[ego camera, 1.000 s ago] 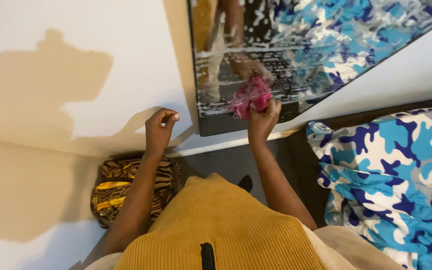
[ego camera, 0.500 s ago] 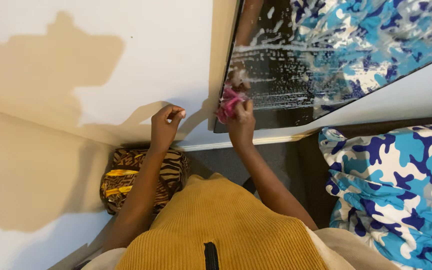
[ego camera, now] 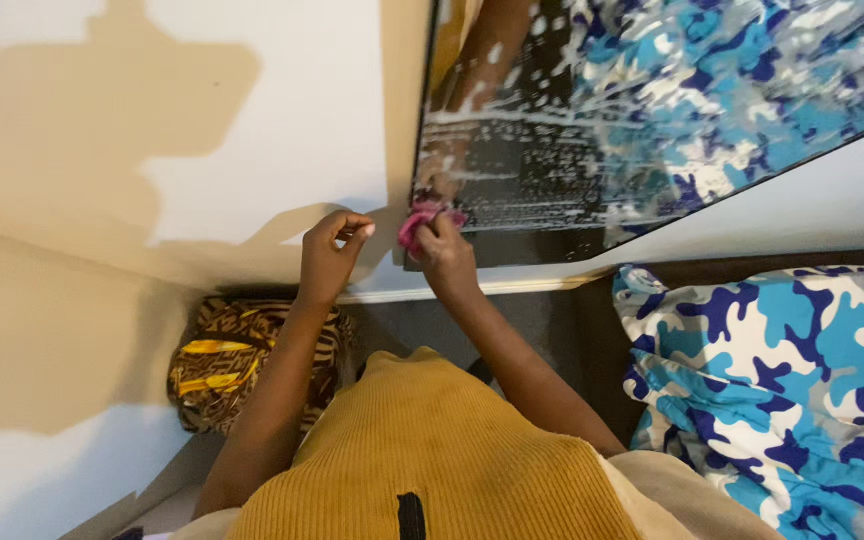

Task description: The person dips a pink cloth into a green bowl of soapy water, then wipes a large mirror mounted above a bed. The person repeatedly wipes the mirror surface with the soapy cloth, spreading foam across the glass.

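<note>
A black-framed wall mirror (ego camera: pixel 592 150) is streaked with white foam and reflects a blue camouflage cover. My right hand (ego camera: pixel 444 255) presses a crumpled pink cloth (ego camera: pixel 420 220) against the mirror's lower left corner. My left hand (ego camera: pixel 330 255) is curled, its fingertips resting on the white wall (ego camera: pixel 252 130) just left of the mirror, and holds nothing that I can see. My mustard ribbed top (ego camera: pixel 432 450) fills the bottom of the view.
A bed with a blue, white and grey camouflage cover (ego camera: pixel 782 380) lies at the right. A brown and yellow patterned bag (ego camera: pixel 222 365) sits on the dark floor against the wall, below my left arm. A white baseboard (ego camera: pixel 492 285) runs under the mirror.
My right hand has slid the pink cloth leftward and down along the mirror's lower part to its left corner. The left hand stayed on the wall. The camera view shifted left.
</note>
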